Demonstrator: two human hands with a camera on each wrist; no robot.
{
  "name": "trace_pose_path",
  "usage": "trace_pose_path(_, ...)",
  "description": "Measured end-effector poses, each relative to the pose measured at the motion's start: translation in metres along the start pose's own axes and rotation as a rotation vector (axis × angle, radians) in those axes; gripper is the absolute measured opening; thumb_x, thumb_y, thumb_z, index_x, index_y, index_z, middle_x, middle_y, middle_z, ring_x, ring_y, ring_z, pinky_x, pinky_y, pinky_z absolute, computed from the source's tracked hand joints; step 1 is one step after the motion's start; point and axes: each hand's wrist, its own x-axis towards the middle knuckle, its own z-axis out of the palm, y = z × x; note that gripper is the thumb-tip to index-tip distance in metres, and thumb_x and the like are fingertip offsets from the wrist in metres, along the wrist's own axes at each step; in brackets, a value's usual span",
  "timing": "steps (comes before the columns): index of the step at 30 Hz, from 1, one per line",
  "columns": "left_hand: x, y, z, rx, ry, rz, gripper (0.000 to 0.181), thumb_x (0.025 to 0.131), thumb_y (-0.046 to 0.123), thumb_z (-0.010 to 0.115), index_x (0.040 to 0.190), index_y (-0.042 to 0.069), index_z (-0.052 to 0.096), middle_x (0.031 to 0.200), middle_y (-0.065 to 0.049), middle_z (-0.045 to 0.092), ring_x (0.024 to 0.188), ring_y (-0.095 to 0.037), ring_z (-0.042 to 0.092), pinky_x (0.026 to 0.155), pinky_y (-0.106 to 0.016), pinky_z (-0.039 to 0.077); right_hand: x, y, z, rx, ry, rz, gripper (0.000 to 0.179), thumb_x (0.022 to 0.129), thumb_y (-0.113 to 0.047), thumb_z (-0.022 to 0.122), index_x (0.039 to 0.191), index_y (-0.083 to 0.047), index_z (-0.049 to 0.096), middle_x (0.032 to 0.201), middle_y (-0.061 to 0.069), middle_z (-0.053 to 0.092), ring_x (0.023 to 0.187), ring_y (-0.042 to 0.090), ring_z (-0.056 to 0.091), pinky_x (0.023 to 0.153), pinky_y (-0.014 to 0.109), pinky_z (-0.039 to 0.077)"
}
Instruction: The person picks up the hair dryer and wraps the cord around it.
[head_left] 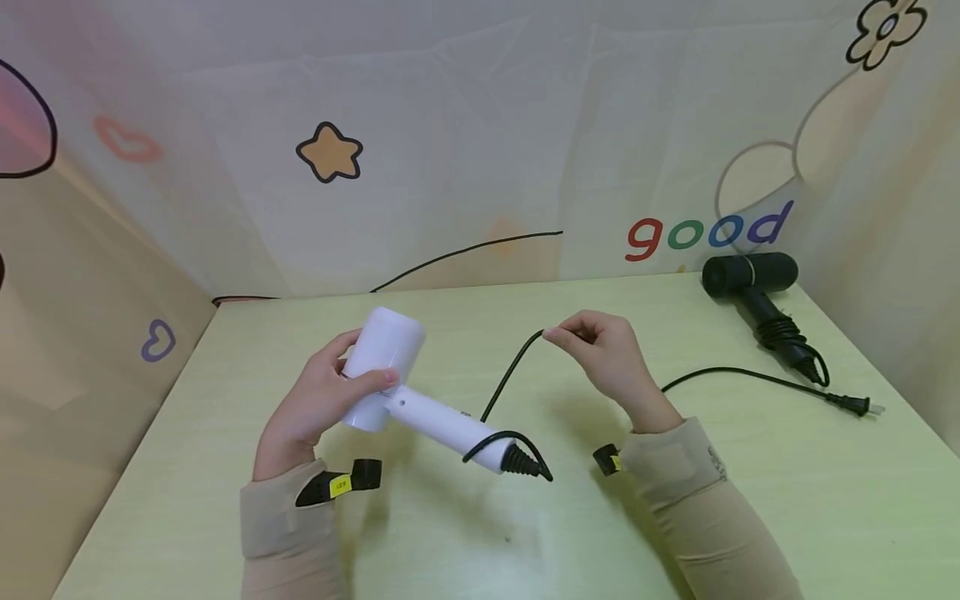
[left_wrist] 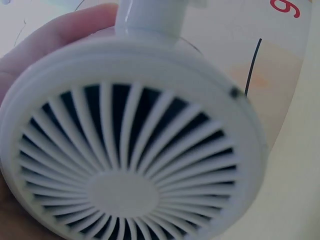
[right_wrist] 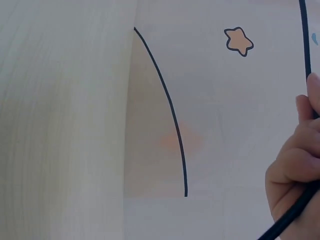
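A white hair dryer (head_left: 450,423) is held above the table by my left hand (head_left: 318,396), its thumb across the barrel and the fingers behind. In the left wrist view the slatted vent of the hair dryer (left_wrist: 125,192) fills most of the frame. Its black cord (head_left: 510,375) loops once around the lower handle, then rises to my right hand (head_left: 606,354), which pinches it between thumb and fingertips. The right wrist view shows the cord (right_wrist: 292,212) running through the curled right hand (right_wrist: 295,170). Beyond that hand, the cord trails right to a two-pin plug (head_left: 855,405).
A black hair dryer (head_left: 761,304) lies at the table's back right corner, its cord wound around the handle. The pale table (head_left: 487,546) meets a printed cloth backdrop (head_left: 465,167) at the back and sides. Each sleeve has a small black wrist camera at its cuff.
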Motion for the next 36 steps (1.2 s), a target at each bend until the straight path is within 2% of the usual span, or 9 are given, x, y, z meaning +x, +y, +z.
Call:
trace_pose_path(6,0.005,-0.002,0.005,0.053,0.024,-0.019,0.071,0.079,0.032,0.075,0.141,0.023,0.040,0.116,-0.017,0.057,0.092,-0.028,0.062,0.074,-0.035,0.053,-0.003,-0.006,-0.003,0.044,0.097,-0.039,0.022,0.084,-0.027,0.072,0.084,-0.005,0.070,0.065,0.006,0.055,0.056,0.011,0.041,0.051,0.022,0.036)
trace_pose_path(12,0.006,-0.003,0.007,0.113,0.075,-0.027,0.077,0.078,0.033,0.076,0.143,0.021,0.036,0.121,-0.015,0.054,0.097,-0.030,0.060,0.072,-0.034,0.053,-0.007,-0.016,-0.005,0.061,0.111,-0.064,0.022,0.084,-0.025,0.072,0.083,-0.003,0.069,0.062,0.001,0.053,0.054,0.010,0.040,0.050,0.022,0.035)
trace_pose_path(19,0.005,0.005,0.012,0.196,0.193,-0.051,0.083,0.078,0.038,0.074,0.146,0.022,0.030,0.130,-0.011,0.050,0.104,-0.032,0.056,0.074,-0.034,0.052,-0.018,-0.036,-0.008,0.065,0.123,-0.095,0.019,0.084,-0.022,0.072,0.082,-0.003,0.069,0.063,0.001,0.054,0.054,0.011,0.042,0.050,0.021,0.036)
trace_pose_path(26,0.006,0.008,0.018,0.263,0.319,-0.027,0.082,0.080,0.038,0.071,0.147,0.019,0.029,0.131,-0.014,0.052,0.106,-0.033,0.057,0.076,-0.040,0.052,-0.028,-0.049,-0.008,0.058,0.123,-0.146,0.013,0.083,-0.017,0.073,0.080,-0.004,0.070,0.064,0.002,0.057,0.053,0.010,0.042,0.049,0.021,0.038)
trace_pose_path(31,0.010,0.007,0.023,0.273,0.409,0.000,0.080,0.080,0.038,0.070,0.147,0.019,0.030,0.130,-0.014,0.053,0.105,-0.034,0.057,0.077,-0.043,0.052,-0.033,-0.054,-0.007,0.054,0.086,-0.164,0.009,0.082,-0.015,0.074,0.079,-0.007,0.070,0.062,-0.001,0.058,0.051,0.009,0.042,0.047,0.022,0.038)
trace_pose_path(36,0.012,0.007,0.029,0.231,0.517,0.031,0.080,0.080,0.038,0.070,0.146,0.019,0.029,0.129,-0.015,0.054,0.105,-0.035,0.057,0.080,-0.050,0.051,-0.036,-0.060,-0.006,0.057,0.027,-0.201,0.005,0.082,-0.011,0.073,0.079,-0.007,0.071,0.065,0.000,0.061,0.051,0.009,0.042,0.047,0.022,0.038)
